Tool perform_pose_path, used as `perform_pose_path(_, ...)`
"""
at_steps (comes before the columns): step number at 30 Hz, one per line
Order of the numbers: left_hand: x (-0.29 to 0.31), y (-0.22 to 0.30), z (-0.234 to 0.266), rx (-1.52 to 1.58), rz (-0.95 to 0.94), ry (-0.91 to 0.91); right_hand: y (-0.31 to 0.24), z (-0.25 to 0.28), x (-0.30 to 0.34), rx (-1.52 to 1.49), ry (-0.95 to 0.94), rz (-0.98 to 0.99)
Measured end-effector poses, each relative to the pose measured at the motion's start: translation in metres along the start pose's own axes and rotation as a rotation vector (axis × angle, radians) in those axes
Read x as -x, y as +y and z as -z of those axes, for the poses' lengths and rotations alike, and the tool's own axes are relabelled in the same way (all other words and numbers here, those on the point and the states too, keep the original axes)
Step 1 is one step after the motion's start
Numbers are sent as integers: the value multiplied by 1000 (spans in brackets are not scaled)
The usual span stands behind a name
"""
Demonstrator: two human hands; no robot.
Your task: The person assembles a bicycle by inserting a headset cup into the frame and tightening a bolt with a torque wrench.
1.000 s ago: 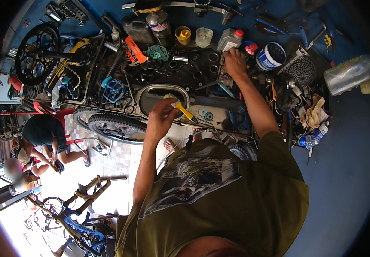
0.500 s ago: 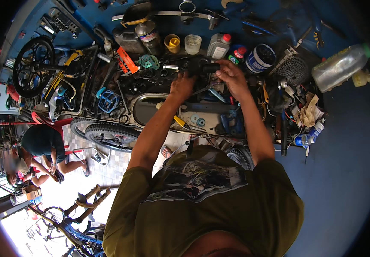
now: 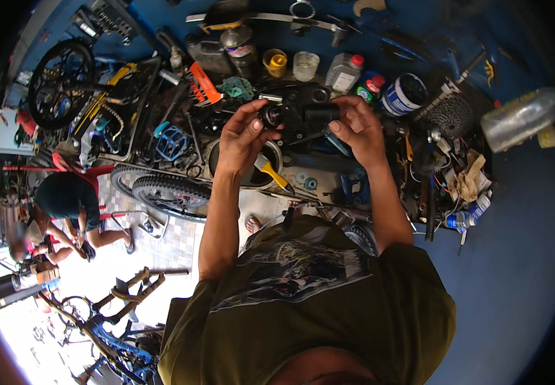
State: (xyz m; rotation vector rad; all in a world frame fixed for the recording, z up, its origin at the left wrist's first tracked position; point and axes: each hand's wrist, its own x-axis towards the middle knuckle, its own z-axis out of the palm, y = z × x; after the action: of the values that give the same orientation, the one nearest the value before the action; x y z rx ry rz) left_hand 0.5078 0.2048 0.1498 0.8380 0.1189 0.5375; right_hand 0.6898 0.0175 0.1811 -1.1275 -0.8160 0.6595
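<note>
Over the workbench, my left hand point(image 3: 240, 142) is closed around a small dark round part point(image 3: 271, 115), its thumb and fingertips at the rim. A hand's width away, my right hand point(image 3: 359, 131) grips a black cylinder-shaped part point(image 3: 321, 113) between thumb and fingers. The two parts face each other and look apart, though the dark background makes the gap hard to judge. Below my left wrist lies a brush with a yellow handle point(image 3: 278, 177), across the edge of a round-ended metal tray point(image 3: 276, 154). Small blue rings point(image 3: 309, 183) rest on the bench nearby.
Along the back stand a yellow cup point(image 3: 275, 62), a clear cup point(image 3: 305, 65), a grey bottle point(image 3: 343, 74) and a white tub point(image 3: 400, 97). Sprockets point(image 3: 450, 115) and a crumpled bag point(image 3: 468, 178) lie right. A bicycle wheel point(image 3: 171, 196) leans in front; a person point(image 3: 65, 196) sits left.
My left hand has come up from the bench and turned, now holding the small dark round part. The right hand keeps the black cylinder. The whole view has shifted slightly.
</note>
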Motion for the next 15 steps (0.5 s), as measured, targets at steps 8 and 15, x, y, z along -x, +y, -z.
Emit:
perform_pose_path(8, 33, 35, 3, -105, -189, 10, -39, -65, -9, 590, -103, 367)
perform_pose_path(15, 52, 60, 2, -187, -208, 11, -47, -91, -6, 652, -170, 419)
